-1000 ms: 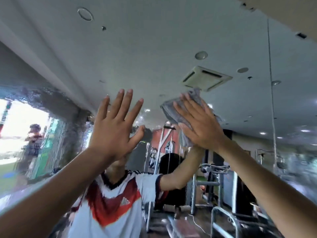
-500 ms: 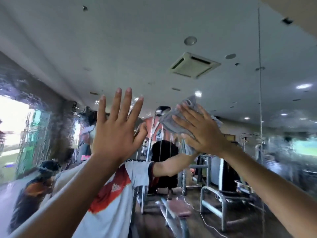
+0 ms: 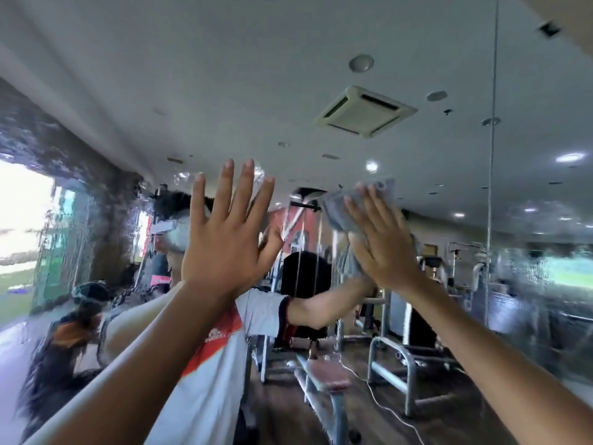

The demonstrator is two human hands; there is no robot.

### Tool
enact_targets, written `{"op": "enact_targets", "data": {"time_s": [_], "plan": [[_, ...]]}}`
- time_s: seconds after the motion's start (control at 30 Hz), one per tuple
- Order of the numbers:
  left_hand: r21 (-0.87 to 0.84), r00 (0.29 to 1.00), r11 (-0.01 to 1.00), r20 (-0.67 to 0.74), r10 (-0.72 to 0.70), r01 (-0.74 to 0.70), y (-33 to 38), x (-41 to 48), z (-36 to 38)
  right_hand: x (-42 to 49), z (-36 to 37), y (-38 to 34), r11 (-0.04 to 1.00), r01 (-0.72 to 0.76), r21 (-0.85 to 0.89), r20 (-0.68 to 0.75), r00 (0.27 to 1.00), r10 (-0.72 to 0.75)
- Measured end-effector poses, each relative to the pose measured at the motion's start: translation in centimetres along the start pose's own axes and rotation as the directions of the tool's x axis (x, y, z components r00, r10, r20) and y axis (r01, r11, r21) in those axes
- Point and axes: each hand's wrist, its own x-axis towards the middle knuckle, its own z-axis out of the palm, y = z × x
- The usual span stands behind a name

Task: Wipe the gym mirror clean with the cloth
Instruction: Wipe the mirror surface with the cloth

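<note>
The gym mirror (image 3: 417, 59) fills the whole view and reflects the ceiling, the gym and my own body. My right hand (image 3: 382, 242) presses a grey cloth (image 3: 337, 210) flat against the glass at head height, fingers straight and spread. Most of the cloth is hidden under the palm; its edges show above and to the left of the fingers. My left hand (image 3: 227, 239) lies flat on the mirror to the left of it, fingers spread, holding nothing.
A vertical seam (image 3: 492, 123) between mirror panels runs down at the right. Wet, streaked patches (image 3: 64, 175) cover the glass at the left and far right. Reflected in the mirror are a weight bench (image 3: 324, 377), gym machines and another person (image 3: 80, 316) at lower left.
My right hand has slid the cloth downward and a little to the right across the glass. The left hand stays pressed on the mirror. My head has tilted down, showing more floor.
</note>
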Motion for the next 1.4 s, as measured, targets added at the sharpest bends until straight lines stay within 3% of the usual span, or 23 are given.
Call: {"op": "enact_targets", "data": {"time_s": [0.07, 0.13, 0.2, 0.27, 0.3, 0.37, 0.43, 0.5, 0.57, 0.63, 0.7, 0.77, 0.8, 0.83, 0.9, 0.97, 1.0, 1.07, 1.13, 1.2, 1.23, 1.3, 1.4], "plan": [[0.002, 1.000, 1.000, 0.002, -0.005, 0.005, 0.2, 0.0, 0.1, 3.0, -0.2, -0.7, 0.926, -0.374, 0.058, -0.049, 0.925, 0.377], [-0.006, 1.000, 1.000, -0.015, 0.014, -0.014, -0.2, 0.1, 0.1, 5.3, 0.1, -3.5, 0.856, -0.514, 0.048, -0.077, 0.853, 0.517], [-0.020, 0.998, 0.999, -0.044, 0.038, -0.039, -0.8, -0.3, 0.1, 4.4, 0.6, -6.5, 0.927, -0.373, 0.032, -0.115, 0.920, 0.374], [-0.023, 0.998, 0.998, -0.046, 0.053, -0.054, -1.2, -1.5, -0.1, 0.1, 1.3, -7.7, 0.998, -0.066, -0.008, -0.063, 0.996, 0.065], [-0.018, 0.997, 0.998, -0.043, 0.057, -0.057, -1.4, -2.3, -0.2, -2.3, 1.3, -7.4, 0.998, 0.056, -0.030, -0.020, 0.998, -0.057], [-0.011, 0.997, 0.998, -0.029, 0.065, -0.066, -1.6, -3.9, -0.6, -5.7, 1.1, -5.5, 0.995, 0.092, -0.039, 0.023, 0.996, -0.091], [-0.003, 0.998, 0.998, -0.015, 0.063, -0.063, -1.5, -4.7, -0.8, -5.6, 1.2, -4.0, 0.992, -0.127, -0.012, -0.013, 0.992, 0.127], [-0.003, 0.999, 0.999, 0.008, 0.049, -0.049, -1.3, -4.7, -0.8, -3.0, 1.9, -4.2, 0.917, -0.398, -0.022, -0.085, 0.915, 0.395], [-0.009, 0.999, 0.999, 0.015, 0.051, -0.051, -1.5, -4.7, -0.8, -0.4, 2.2, -6.2, 0.838, -0.546, 0.006, -0.166, 0.826, 0.539], [-0.012, 0.998, 0.998, 0.007, 0.063, -0.063, -1.8, -4.9, -0.7, -0.8, 2.3, -8.9, 0.884, -0.466, 0.037, -0.157, 0.871, 0.466], [-0.016, 0.998, 0.997, 0.005, 0.070, -0.070, -1.9, -4.9, -0.8, -4.8, 2.1, -11.2, 0.983, -0.184, 0.029, -0.065, 0.981, 0.185], [-0.016, 0.998, 0.998, 0.019, 0.065, -0.065, -1.7, -4.8, -0.9, -9.0, 1.6, -10.7, 0.996, 0.086, 0.016, 0.051, 0.995, -0.087], [-0.011, 0.998, 0.998, 0.034, 0.059, -0.059, -1.6, -4.8, -0.9, -10.0, 1.4, -9.5, 0.993, 0.118, 0.022, 0.072, 0.990, -0.119], [-0.004, 0.998, 0.999, 0.050, 0.049, -0.049, -1.4, -4.9, -0.9, -10.1, 1.4, -8.3, 0.997, 0.069, 0.023, 0.060, 0.996, -0.070], [0.008, 0.997, 0.999, 0.061, 0.038, -0.038, -1.2, -5.0, -0.9, -8.1, 1.6, -6.5, 0.979, -0.201, 0.024, -0.031, 0.979, 0.201], [0.002, 0.997, 0.999, 0.053, 0.048, -0.048, -1.3, -5.0, -1.0, -4.8, 1.8, -6.9, 0.872, -0.490, 0.026, -0.117, 0.864, 0.489], [-0.004, 0.997, 0.999, 0.049, 0.053, -0.053, -1.5, -5.0, -1.0, -3.7, 1.9, -8.1, 0.833, -0.552, 0.045, -0.139, 0.822, 0.552], [-0.009, 0.997, 0.999, 0.050, 0.051, -0.051, -2.1, -5.6, -1.0, -4.5, 2.1, -11.5, 0.880, -0.473, 0.048, -0.120, 0.872, 0.475], [-0.002, 0.997, 0.999, 0.053, 0.051, -0.051, -2.6, -6.6, -1.2, -9.0, 2.3, -13.9, 0.982, -0.188, 0.011, -0.018, 0.982, 0.188], [-0.005, 0.998, 0.999, 0.053, 0.044, -0.044, -2.9, -7.6, -1.5, -14.2, 2.0, -13.2, 0.998, 0.057, -0.027, 0.078, 0.995, -0.054], [-0.008, 0.998, 0.999, 0.057, 0.032, -0.032, -2.9, -8.0, -1.6, -15.8, 1.9, -12.1, 0.998, 0.053, -0.027, 0.080, 0.996, -0.050], [0.000, 0.997, 1.000, 0.071, -0.006, 0.006, -2.6, -8.2, -1.6, -15.5, 2.0, -9.7, 0.982, -0.189, -0.012, -0.007, 0.982, 0.188], [-0.003, 0.996, 1.000, 0.082, -0.019, 0.020, -2.2, -8.1, -1.7, -9.4, 2.1, -8.4, 0.805, -0.593, 0.031, -0.091, 0.800, 0.593]]}}
